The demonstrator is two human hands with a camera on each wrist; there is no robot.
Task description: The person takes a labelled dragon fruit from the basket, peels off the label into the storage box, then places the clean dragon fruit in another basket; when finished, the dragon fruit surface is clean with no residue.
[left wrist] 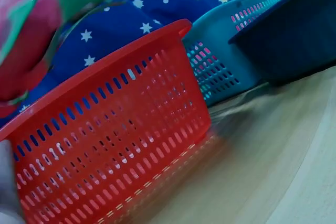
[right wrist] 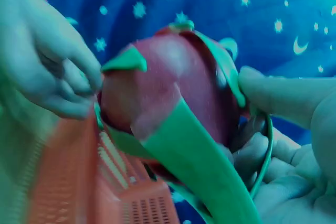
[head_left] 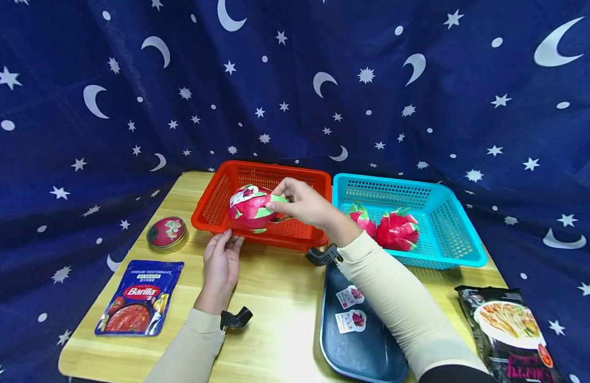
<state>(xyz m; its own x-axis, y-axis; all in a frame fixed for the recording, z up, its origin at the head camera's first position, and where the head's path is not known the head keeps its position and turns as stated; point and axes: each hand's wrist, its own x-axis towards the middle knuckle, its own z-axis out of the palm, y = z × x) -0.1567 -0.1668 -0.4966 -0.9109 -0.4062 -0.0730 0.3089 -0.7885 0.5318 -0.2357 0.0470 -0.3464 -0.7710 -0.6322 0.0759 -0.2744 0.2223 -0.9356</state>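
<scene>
My right hand (head_left: 301, 202) grips a pink dragon fruit (head_left: 249, 210) by its green leafy end, thumb and fingers close round it in the right wrist view. A white label (head_left: 244, 196) with a fruit picture is stuck on the fruit's upper side. The fruit is held over the red basket (head_left: 261, 243). My left hand (head_left: 223, 266) is at the basket's front rim, its fingers loosely bent and its fingertips right at the rim, just below the fruit. In the left wrist view the basket's slotted side (left wrist: 113, 140) fills the middle, with the fruit blurred at upper left.
A turquoise basket (head_left: 459, 229) at right holds two dragon fruits (head_left: 397, 230). A dark blue tray (head_left: 357, 354) in front carries two fruit labels (head_left: 350, 321). At left are a round tin (head_left: 167, 233) and a Barilla pouch (head_left: 139, 298); a black noodle packet (head_left: 510, 330) lies at right.
</scene>
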